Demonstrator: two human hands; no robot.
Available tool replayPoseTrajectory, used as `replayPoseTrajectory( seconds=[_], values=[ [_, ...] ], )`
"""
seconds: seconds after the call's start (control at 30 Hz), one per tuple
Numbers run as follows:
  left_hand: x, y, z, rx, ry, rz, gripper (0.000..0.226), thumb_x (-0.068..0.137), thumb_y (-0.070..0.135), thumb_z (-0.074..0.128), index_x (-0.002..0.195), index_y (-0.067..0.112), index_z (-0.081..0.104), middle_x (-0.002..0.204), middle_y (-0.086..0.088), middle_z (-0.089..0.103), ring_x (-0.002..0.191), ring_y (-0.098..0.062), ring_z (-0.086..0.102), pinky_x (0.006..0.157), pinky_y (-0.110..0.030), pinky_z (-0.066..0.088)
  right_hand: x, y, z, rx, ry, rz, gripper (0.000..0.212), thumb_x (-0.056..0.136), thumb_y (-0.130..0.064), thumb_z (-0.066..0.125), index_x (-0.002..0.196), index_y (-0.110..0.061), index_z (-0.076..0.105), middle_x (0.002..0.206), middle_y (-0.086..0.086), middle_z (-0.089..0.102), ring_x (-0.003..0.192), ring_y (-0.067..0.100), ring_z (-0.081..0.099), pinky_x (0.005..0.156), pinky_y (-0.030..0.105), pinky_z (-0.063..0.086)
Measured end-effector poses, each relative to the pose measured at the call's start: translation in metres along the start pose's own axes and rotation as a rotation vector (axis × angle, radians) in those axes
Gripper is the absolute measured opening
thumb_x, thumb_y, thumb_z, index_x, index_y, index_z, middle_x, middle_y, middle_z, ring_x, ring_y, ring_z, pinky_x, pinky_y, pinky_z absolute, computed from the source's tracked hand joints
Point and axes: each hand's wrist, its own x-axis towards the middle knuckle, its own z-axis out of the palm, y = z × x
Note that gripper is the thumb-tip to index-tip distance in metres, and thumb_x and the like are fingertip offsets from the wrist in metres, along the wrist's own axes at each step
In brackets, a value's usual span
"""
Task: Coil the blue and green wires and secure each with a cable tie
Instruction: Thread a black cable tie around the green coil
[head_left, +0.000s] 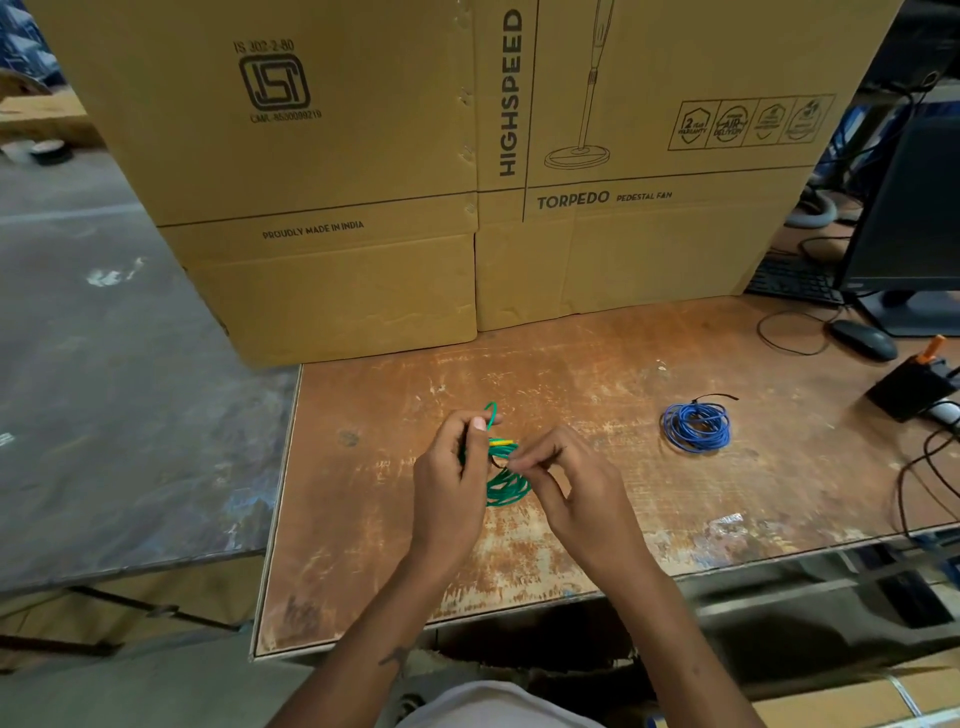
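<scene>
Plywood table (597, 374) backed by cardboard boxes (363, 156).

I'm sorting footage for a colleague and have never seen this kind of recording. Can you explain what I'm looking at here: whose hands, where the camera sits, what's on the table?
There is no machine here. A person wears a wide-angle camera on the head, so this single picture looks forward and down at their own two bare hands.

The left hand grips a coil of green wire above a worn wooden table. The right hand pinches something thin and dark at the coil, probably a cable tie, though it is too small to be sure.

To the right, a blue wire coil lies on the table, already bound with a black cable tie.

Behind stand large cardboard boxes printed for a pedestal fan. At the far right are a computer mouse, a keyboard and part of a monitor.
</scene>
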Motion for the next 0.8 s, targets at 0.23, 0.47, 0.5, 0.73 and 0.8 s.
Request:
replayPoseTrajectory(
  seconds=[0.23, 0.47, 0.5, 0.73, 0.8],
  values=[
    [-0.001, 0.011, 0.002, -0.082, -0.033, 0.092, 0.021, 0.109, 0.012, 0.046, 0.128, 0.02, 0.041, 0.069, -0.006, 0.061, 0.056, -0.02, 0.056, 0.055, -0.035, 0.042, -0.008, 0.015, 0.008, -0.27, 0.233, -0.389, 0.011, 0.095, -0.003, 0.08, 0.099, -0.01, 0.074, 0.103, 0.001, 0.078, 0.103, 0.027, 0.07, 0.091, 0.045, 0.054],
    [-0.001, 0.006, 0.005, -0.137, -0.057, 0.084, 0.021, 0.109, 0.007, 0.042, 0.128, 0.018, 0.041, 0.068, 0.008, 0.056, 0.061, -0.006, 0.055, 0.06, -0.025, 0.044, -0.009, 0.025, 0.007, -0.342, 0.192, -0.589, 0.007, 0.095, -0.002, 0.079, 0.089, -0.001, 0.082, 0.108, 0.011, 0.081, 0.132, 0.035, 0.067, 0.103, 0.061, 0.053],
    [-0.002, 0.006, 0.005, -0.148, -0.058, 0.076, 0.021, 0.109, 0.006, 0.041, 0.127, 0.017, 0.042, 0.069, 0.006, 0.057, 0.062, -0.006, 0.056, 0.06, -0.024, 0.044, -0.008, 0.025, 0.007, -0.34, 0.151, -0.58, 0.013, 0.099, -0.003, 0.076, 0.088, 0.0, 0.081, 0.108, 0.013, 0.081, 0.139, 0.036, 0.063, 0.109, 0.061, 0.051],
    [0.003, 0.008, -0.004, -0.211, -0.158, 0.081, 0.022, 0.11, 0.006, 0.036, 0.126, 0.018, 0.045, 0.085, 0.0, 0.069, 0.07, -0.012, 0.064, 0.061, -0.027, 0.05, 0.009, 0.015, -0.001, -0.401, -0.005, -0.56, 0.025, 0.107, -0.006, 0.057, 0.084, -0.001, 0.066, 0.107, 0.024, 0.074, 0.146, 0.027, 0.044, 0.129, 0.034, 0.03],
    [0.008, 0.005, -0.006, -0.163, -0.164, 0.132, 0.021, 0.108, 0.01, 0.036, 0.126, 0.016, 0.043, 0.074, 0.001, 0.063, 0.061, -0.011, 0.056, 0.057, -0.027, 0.044, 0.016, 0.013, -0.002, -0.428, 0.018, -0.66, 0.023, 0.111, -0.003, 0.051, 0.089, -0.005, 0.06, 0.095, 0.02, 0.072, 0.122, 0.03, 0.056, 0.114, 0.037, 0.043]
  ],
)
